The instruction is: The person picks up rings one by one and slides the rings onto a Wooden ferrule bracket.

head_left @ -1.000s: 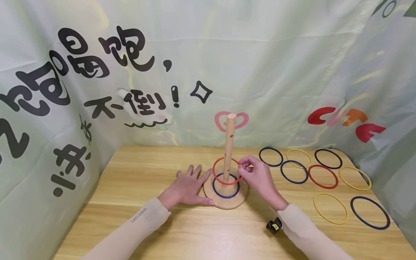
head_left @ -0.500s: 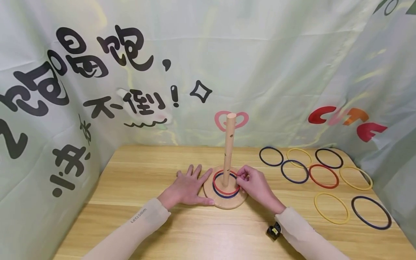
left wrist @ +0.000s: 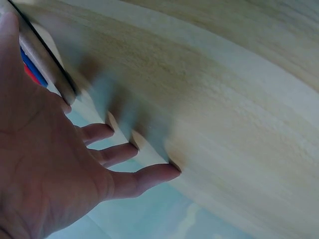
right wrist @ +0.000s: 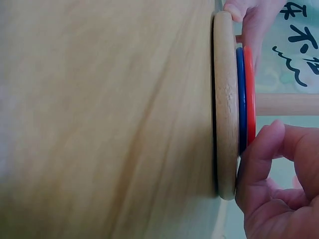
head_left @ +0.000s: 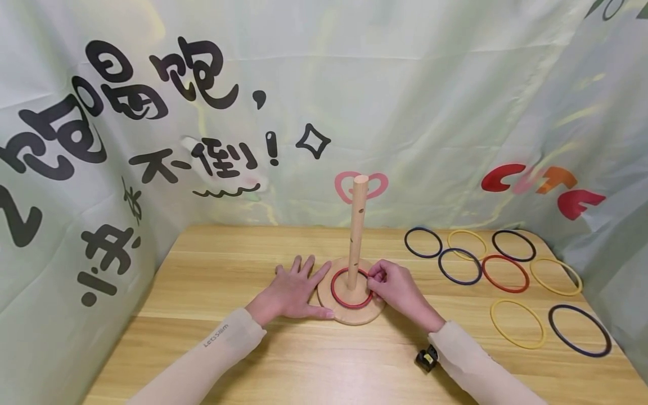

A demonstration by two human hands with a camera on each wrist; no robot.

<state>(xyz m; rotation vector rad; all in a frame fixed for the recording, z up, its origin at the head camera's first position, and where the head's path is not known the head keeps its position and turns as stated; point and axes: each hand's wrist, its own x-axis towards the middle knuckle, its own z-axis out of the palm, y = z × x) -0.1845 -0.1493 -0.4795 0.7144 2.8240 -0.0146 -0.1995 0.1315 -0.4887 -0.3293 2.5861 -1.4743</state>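
A wooden peg [head_left: 357,225] rises upright from a round wooden base [head_left: 354,318]. Around its foot lies a red ring [head_left: 350,307], stacked right over a blue ring [right wrist: 242,104], which the right wrist view shows between the red ring and the base. My right hand [head_left: 400,289] pinches the red ring's right side between thumb and forefinger, low at the base. On the base's left side, my left hand [head_left: 292,289] rests with fingers spread, thumb and forefinger at the rim. From below, the left wrist view shows its palm and straight fingers on the table.
To the right lie several loose rings: another red ring [head_left: 506,291], dark blue rings such as the front one [head_left: 580,351], and yellow rings such as the nearest [head_left: 517,343]. A small black device [head_left: 427,359] sits at my right cuff. Printed cloth [head_left: 430,112] encloses the table [head_left: 243,365].
My right hand has brought the red ring down along the peg, from tilted above the base to flat over the blue ring. The left hand stays where it was.
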